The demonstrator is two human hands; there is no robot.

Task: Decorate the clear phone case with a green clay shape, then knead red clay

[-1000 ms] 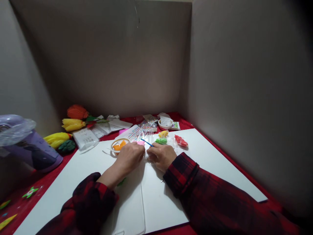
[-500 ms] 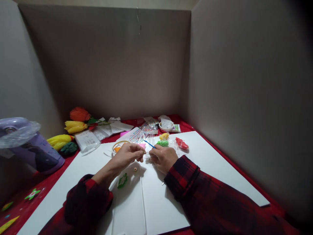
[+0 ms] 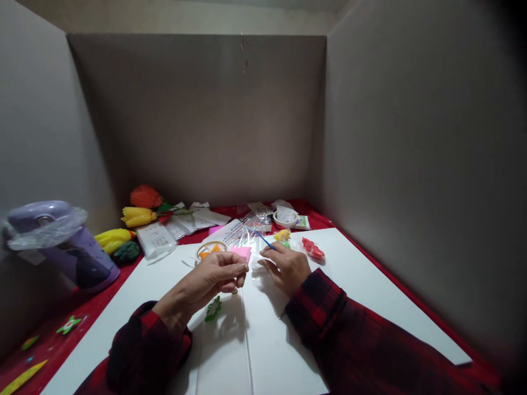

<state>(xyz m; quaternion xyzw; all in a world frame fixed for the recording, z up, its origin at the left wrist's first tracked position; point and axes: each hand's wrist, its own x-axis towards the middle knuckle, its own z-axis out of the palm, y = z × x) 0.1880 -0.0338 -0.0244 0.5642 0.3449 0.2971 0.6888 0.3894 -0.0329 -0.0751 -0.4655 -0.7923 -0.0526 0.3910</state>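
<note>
1. Head view: a clear plastic panel point(image 3: 222, 356) lies on a white board point(image 3: 296, 340), bearing a ragged-edged green piece point(image 3: 213, 309); a small round piece point(image 3: 234, 291) shows partly beneath the fingers.
2. The left hand point(image 3: 216, 275), raised above the panel, has thumb and forefinger pressed together at the tips; whether they pinch something tiny cannot be told.
3. Near it but apart, the right hand point(image 3: 290, 269) holds a blue stick point(image 3: 263, 240) in its fingers, thumb parted from forefinger, the stick's free end pointing away and upward.
4. The step in hand looks like delicate fingertip work, the stick held aside. The next move would seem to call for a steady left pinch and a light turn of the right wrist.
5. Beyond lie a pink packet point(image 3: 242, 253), orange pieces point(image 3: 214, 249) at a round ring, a red bundle point(image 3: 313, 249) and a dotted sheet point(image 3: 230, 232).
</note>
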